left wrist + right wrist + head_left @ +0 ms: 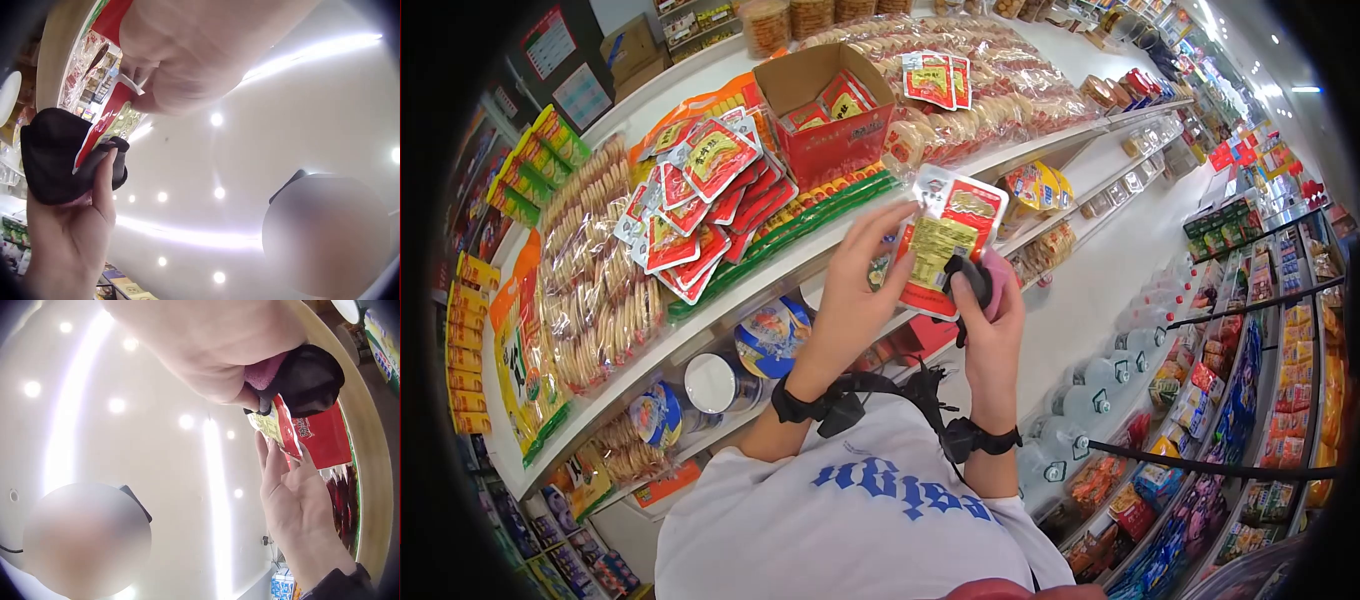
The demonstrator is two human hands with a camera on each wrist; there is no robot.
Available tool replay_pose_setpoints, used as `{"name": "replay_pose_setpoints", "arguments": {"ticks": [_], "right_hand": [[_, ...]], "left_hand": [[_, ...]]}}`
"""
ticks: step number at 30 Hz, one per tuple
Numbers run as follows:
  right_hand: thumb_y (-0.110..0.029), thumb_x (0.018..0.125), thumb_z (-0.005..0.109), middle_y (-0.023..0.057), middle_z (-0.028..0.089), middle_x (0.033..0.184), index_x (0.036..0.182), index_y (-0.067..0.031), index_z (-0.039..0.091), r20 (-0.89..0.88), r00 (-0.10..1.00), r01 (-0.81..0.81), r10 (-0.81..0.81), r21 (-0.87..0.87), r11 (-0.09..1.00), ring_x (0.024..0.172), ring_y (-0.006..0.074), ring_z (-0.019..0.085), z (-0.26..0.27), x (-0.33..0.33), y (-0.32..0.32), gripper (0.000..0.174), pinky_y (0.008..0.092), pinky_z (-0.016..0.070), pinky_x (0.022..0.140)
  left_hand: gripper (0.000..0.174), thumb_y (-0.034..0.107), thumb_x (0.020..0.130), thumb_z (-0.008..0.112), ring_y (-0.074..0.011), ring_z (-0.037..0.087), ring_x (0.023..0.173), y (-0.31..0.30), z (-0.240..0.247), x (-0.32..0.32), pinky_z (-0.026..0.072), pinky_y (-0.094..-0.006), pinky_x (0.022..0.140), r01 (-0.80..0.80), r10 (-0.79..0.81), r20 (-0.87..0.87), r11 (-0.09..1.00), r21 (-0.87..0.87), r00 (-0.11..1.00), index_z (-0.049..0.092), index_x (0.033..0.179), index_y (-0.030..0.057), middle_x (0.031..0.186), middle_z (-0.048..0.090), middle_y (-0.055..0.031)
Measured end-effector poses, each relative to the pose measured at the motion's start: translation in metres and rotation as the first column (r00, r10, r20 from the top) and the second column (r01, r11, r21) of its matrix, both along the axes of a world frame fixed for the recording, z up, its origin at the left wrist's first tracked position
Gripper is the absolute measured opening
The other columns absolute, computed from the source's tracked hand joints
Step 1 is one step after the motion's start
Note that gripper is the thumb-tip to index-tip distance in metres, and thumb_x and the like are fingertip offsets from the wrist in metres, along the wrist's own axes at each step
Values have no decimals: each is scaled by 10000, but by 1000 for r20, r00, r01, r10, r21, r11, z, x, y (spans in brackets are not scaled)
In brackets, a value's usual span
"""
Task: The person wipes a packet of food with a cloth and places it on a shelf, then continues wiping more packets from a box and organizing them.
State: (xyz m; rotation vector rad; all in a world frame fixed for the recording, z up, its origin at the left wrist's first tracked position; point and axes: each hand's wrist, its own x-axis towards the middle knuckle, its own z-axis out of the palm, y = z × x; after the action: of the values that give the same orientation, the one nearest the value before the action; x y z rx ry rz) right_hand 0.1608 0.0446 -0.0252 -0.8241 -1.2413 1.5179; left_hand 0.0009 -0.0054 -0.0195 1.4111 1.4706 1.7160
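A red and white foil snack packet [948, 235] with a yellow-green panel is held up in front of the person's chest. The left hand [858, 285] holds its left edge between thumb and fingers. At its lower right, the right hand [990, 330] pinches it through a black and pink cloth [972, 285]. In the left wrist view the right thumb lies on the black cloth [59, 156] beside the packet [106, 122]. The right wrist view shows the left hand [297, 494] with its fingers at the packet's edge [284, 428].
Behind the hands, a white shelf edge [800, 250] runs diagonally. On it stand a pile of similar red packets [715, 190], an opened red box [835, 140] holding more packets, and bagged round crackers [600, 270]. Bottles [1090, 400] stand on the floor at the right, near stocked racks [1210, 400].
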Motion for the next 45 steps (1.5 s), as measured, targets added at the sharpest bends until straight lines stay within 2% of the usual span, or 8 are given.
{"name": "replay_pose_setpoints", "arguments": {"ticks": [3,7,10,19,25,31,42,45], "right_hand": [[-17,968,672,142,662,1254,1439,31,477,139,989,29,-54,177,984,1122,150,640,-9,-3,-4,512,270,515,943],[46,974,578,192,537,1480,1517,61,382,140,981,64,-133,414,908,1314,219,553,-3,-18,-22,577,326,440,1076],[-80,944,567,263,367,1594,1539,65,358,321,916,-73,-241,723,686,1509,409,307,5,-27,-36,647,516,208,1226],[-98,878,613,226,414,1574,1400,11,553,314,912,-31,-264,695,718,1488,484,295,8,-17,14,537,574,174,1222],[-86,920,600,182,556,1448,1288,3,615,529,818,-338,-227,760,555,1443,399,408,25,-5,8,379,530,262,1194],[-142,1051,521,176,608,1252,1457,31,404,359,933,-106,34,183,977,1196,240,562,-5,2,13,456,343,414,1057],[-228,1024,655,25,679,1068,1230,2,616,-26,999,32,-34,-86,996,921,69,638,-25,20,2,312,232,522,806],[-328,1094,497,71,649,1265,1317,-23,566,-210,976,33,-63,-144,989,1133,135,629,-10,28,15,384,321,496,987]], "left_hand": [[577,63,1018,611,-244,445,1430,3,-5,10,392,-356,1151,-17,21,-87,999,43,996,394,1552,54,1525,452,-164],[654,410,1090,487,-226,397,1443,8,0,23,300,-360,1197,208,-197,518,977,38,832,284,1582,30,1570,404,-150],[711,563,1090,344,-189,417,1413,1,-5,35,320,-332,1183,464,-344,879,870,166,331,320,1571,40,1554,412,-121],[822,645,1065,146,-199,493,1333,1,-22,35,375,-323,1143,404,-302,377,885,-232,876,418,1509,9,1472,503,-120],[695,570,1101,232,-178,574,1105,3,-2,47,456,-336,982,263,-160,481,953,-154,862,570,1258,-16,1186,632,-102],[401,360,1114,454,-61,461,741,20,-29,61,389,-251,640,-60,70,553,998,-35,830,626,1047,4,829,545,9],[391,313,1104,497,-63,644,935,23,-11,15,528,-241,790,47,-90,743,996,78,663,631,1240,-28,1135,693,-35],[345,264,1083,543,-111,703,892,14,-7,19,579,-264,783,71,-66,763,997,27,643,647,1211,-40,1119,724,-83]]}}
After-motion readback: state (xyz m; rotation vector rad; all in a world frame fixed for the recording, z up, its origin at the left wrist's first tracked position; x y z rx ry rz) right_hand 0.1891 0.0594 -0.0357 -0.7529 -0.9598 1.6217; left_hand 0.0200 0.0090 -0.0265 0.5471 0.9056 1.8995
